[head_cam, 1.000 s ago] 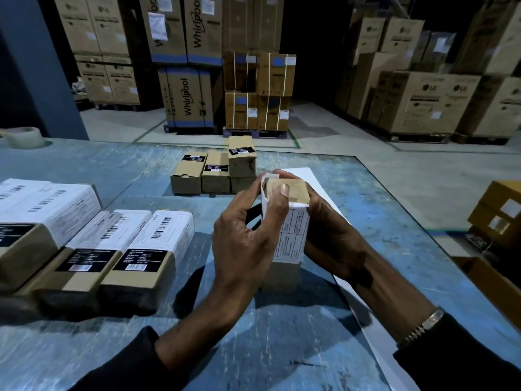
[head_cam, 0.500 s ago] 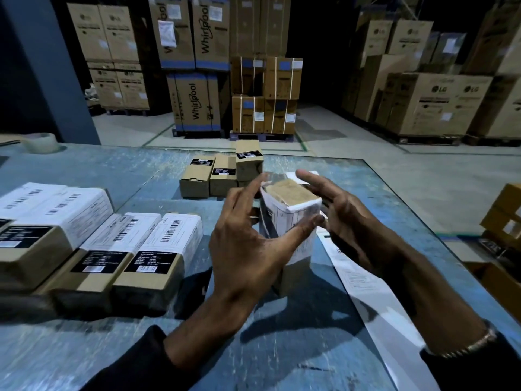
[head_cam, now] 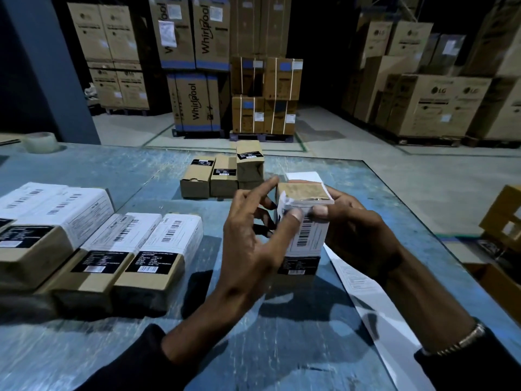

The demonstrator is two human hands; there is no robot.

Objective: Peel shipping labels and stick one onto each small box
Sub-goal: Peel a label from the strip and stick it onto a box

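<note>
A small brown box (head_cam: 306, 193) stands upright on the blue table (head_cam: 112, 170) with a white barcode label (head_cam: 308, 235) wrapped over its front and sides. My right hand (head_cam: 355, 230) grips its right side, thumb on the front near the top. My left hand (head_cam: 248, 249) is at the left corner, its thumb pressing flat on the label and its index finger straight beside the top edge. A long white label backing strip (head_cam: 375, 306) lies under and behind my right arm. Three unlabelled small boxes (head_cam: 222, 176) sit beyond.
Several labelled boxes (head_cam: 158, 249) lie in a row at the left. A tape roll (head_cam: 39, 142) sits at the table's far left corner. Open cartons (head_cam: 504, 215) stand off the right edge. Stacked appliance cartons fill the warehouse floor behind.
Both hands came back onto the box after opening around it half a second ago. The barcode side of the label now faces me, and both thumbs press on it.
</note>
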